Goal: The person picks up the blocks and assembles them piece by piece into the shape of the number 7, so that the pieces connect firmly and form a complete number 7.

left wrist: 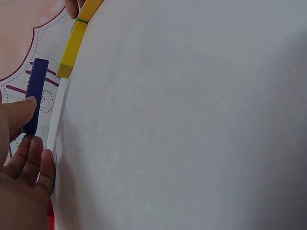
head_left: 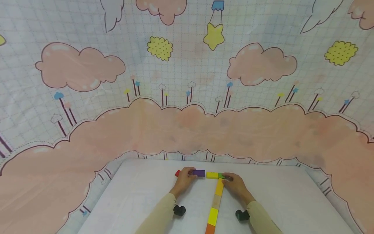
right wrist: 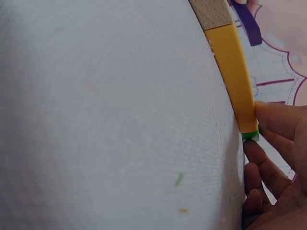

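Note:
My left hand [head_left: 183, 180] pinches a purple block [head_left: 199, 173] between thumb and fingers, near the table's far edge. Left of that hand, a red block [head_left: 177, 173] shows partly behind the fingers. A small gap separates the purple block from a yellow block [head_left: 212, 175]. Against the yellow block's right end lies a green block [head_left: 221, 175]. My right hand [head_left: 236, 187] has its thumb and a fingertip at the green block [right wrist: 250, 136], pinching it by the corner. From there a column runs toward me: an amber block [head_left: 219, 187], a bare wood block [head_left: 216, 201], then a yellow block [head_left: 213, 216].
An orange block [head_left: 210, 228] ends the visible column at the bottom edge of the head view. All the blocks lie on a white table [head_left: 146, 195]. Behind it hangs a cloth [head_left: 187, 130] printed with clouds. Dark pieces [head_left: 179, 210] sit beside both wrists.

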Demonstrator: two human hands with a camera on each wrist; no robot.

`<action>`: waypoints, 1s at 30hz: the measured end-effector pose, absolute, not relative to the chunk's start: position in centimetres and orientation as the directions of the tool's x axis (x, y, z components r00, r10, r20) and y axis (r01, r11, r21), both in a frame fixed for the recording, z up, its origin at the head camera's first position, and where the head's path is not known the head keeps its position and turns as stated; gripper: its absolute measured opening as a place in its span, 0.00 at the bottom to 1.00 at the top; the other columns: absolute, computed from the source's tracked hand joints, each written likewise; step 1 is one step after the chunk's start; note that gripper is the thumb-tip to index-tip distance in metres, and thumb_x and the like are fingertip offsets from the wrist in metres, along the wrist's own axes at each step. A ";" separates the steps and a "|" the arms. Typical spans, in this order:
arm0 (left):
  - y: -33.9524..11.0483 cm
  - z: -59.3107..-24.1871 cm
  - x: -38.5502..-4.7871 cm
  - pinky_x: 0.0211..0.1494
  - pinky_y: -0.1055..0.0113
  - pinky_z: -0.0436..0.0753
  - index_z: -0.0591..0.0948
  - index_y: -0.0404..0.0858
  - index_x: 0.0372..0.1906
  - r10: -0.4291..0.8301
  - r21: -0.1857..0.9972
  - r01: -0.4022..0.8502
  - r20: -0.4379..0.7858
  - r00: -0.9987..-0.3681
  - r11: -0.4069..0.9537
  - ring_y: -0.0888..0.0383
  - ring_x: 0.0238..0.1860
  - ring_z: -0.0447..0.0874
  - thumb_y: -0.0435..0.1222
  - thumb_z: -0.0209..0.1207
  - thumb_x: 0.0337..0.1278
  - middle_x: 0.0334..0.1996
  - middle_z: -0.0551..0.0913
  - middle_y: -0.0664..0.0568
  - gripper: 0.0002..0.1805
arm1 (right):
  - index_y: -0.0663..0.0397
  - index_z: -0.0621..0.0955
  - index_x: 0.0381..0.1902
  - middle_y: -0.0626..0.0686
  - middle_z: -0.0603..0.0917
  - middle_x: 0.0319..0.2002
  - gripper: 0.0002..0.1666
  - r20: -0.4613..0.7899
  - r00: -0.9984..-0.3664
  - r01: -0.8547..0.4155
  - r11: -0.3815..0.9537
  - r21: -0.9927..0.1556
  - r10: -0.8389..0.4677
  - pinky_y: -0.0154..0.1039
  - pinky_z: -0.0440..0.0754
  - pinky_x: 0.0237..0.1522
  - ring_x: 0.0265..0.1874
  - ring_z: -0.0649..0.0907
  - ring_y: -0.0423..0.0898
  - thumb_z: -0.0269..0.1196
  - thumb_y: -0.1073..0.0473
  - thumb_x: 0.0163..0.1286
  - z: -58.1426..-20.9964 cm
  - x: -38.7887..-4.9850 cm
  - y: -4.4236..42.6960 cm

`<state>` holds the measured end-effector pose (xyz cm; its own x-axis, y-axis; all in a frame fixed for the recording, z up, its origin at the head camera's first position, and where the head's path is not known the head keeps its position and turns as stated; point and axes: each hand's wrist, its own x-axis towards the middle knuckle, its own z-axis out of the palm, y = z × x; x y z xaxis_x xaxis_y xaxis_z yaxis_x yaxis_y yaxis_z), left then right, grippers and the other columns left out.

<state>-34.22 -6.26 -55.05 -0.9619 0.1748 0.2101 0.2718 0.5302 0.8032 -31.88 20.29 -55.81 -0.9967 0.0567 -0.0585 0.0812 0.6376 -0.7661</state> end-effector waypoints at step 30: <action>-4.7 -55.4 -34.8 0.60 0.55 0.80 0.80 0.37 0.55 0.132 0.765 0.204 0.155 -0.979 0.611 0.54 0.48 0.78 0.34 0.64 0.61 0.46 0.80 0.48 0.18 | 0.41 0.82 0.57 0.56 0.77 0.63 0.20 -0.095 -0.993 0.120 0.615 -0.779 0.073 0.63 0.70 0.65 0.62 0.74 0.57 0.64 0.54 0.67 -55.6 -32.3 20.3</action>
